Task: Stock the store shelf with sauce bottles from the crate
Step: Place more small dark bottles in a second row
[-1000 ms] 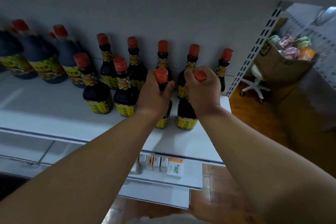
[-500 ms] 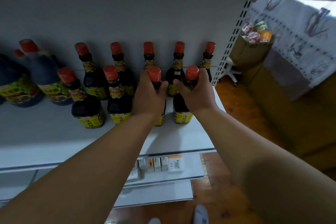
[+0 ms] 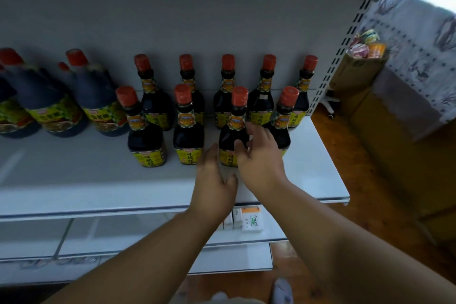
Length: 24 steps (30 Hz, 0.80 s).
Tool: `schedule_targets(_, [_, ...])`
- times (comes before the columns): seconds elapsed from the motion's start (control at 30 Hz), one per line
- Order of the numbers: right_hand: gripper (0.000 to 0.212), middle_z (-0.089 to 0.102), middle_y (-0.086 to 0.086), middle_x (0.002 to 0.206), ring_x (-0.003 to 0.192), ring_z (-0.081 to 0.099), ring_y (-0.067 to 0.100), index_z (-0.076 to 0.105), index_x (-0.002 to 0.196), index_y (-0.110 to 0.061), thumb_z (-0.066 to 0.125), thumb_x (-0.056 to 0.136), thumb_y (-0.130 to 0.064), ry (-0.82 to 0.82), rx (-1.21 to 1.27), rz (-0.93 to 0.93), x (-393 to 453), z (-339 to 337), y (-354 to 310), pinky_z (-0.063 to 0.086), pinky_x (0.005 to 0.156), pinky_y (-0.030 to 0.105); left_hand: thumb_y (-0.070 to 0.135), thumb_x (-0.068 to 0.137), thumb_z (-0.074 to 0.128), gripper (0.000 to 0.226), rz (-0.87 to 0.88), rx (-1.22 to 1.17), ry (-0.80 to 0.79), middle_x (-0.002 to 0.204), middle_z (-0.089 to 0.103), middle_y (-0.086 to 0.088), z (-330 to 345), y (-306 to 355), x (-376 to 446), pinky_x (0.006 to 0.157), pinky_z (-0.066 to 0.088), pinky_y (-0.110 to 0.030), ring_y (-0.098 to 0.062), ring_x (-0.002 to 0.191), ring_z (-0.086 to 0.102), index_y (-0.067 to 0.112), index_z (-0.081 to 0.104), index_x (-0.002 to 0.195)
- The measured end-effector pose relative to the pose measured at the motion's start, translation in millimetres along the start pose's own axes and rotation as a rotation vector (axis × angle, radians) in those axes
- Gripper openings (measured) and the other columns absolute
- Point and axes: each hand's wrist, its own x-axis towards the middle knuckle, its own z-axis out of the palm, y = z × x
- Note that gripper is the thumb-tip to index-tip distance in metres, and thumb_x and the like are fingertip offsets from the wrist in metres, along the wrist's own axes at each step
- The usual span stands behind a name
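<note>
Head view: nine small sauce bottles [image 3: 233,128], three large jugs [image 3: 98,103]; left hand [image 3: 212,180] and right hand [image 3: 259,155] open, empty.

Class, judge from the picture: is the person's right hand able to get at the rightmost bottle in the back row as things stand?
Probably yes, by its cap. The right hand is open and holds nothing. The front-row bottle stands before the back-row bottle and covers its lower body, but the red cap and neck rise clear above it.

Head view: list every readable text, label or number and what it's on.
"facial": white box on the lower shelf.
"180": neck labels of the front-row sauce bottles.
Yellow body labels on these bottles: Chinese characters, too blurred to read.
Large jugs on the left: label text blurred, unreadable.
</note>
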Motion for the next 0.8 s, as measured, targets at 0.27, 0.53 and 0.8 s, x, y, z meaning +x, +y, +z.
schedule_targets(0.27, [0.037,0.052,-0.002,0.125,0.113,0.053,0.018,0.054,0.129,-0.025,0.057,0.094,-0.033,-0.031,0.023,0.067,13,5,1,0.050,0.091,0.041,0.008,0.085,0.051,0.076,-0.031,-0.105,-0.117,0.151,0.031,0.009,-3,-5,5,0.082,0.036,-0.009,0.011,0.112,0.044,0.036,0.025,0.151])
schedule_targets(0.53, [0.033,0.054,-0.003,0.125,0.109,0.055,0.016,0.054,0.126,-0.025,0.056,0.094,-0.032,-0.072,-0.088,0.082,24,9,-2,0.043,0.078,0.027,0.019,0.085,0.052,0.076,-0.077,-0.080,-0.106,0.156,0.025,0.000,-7,-9,10,0.111,0.038,-0.043,-0.016,0.142,0.030,0.028,0.020,0.154])
schedule_targets(0.8, [0.027,0.055,0.001,0.122,0.107,0.054,0.019,0.057,0.122,-0.020,0.048,0.097,-0.023,-0.088,-0.096,0.044,26,8,2,0.045,0.084,0.030,0.019,0.084,0.052,0.078,-0.054,-0.057,-0.127,0.156,0.024,-0.001,-8,-11,11,0.095,0.044,-0.028,0.022,0.102,0.046,0.030,0.020,0.154])
